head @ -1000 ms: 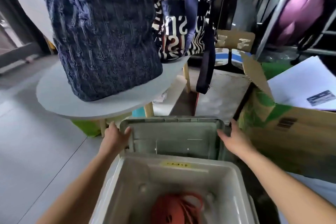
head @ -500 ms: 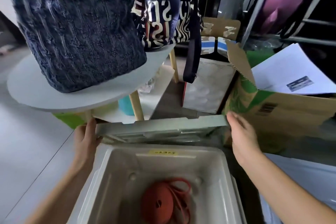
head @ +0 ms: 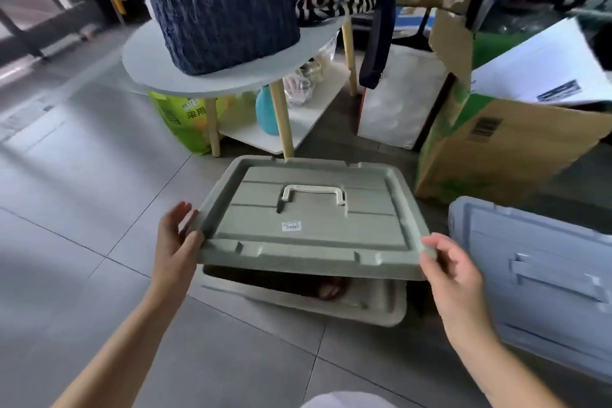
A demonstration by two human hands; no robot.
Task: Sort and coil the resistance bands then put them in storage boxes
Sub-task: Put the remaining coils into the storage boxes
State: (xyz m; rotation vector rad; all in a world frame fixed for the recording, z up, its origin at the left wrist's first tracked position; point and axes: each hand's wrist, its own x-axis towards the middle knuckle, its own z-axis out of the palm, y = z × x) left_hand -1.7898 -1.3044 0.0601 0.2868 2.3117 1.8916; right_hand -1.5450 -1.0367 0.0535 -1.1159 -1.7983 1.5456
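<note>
While left hand (head: 177,242) and right hand (head: 453,272) pinch the lid (head: 308,219), box (head: 331,308) beneath half hidden, reddish band (head: 331,288) barely discernible

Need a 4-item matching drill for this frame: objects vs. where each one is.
Things:
1. green lid
2. beige box
3. blue-grey box
4. navy knitted bag

Places:
A. on the round table
B. on the floor, far right
C. held between the left hand and right hand
D. on the floor under the lid, near edge uncovered

Pairs: 1-C, 2-D, 3-B, 4-A
</note>
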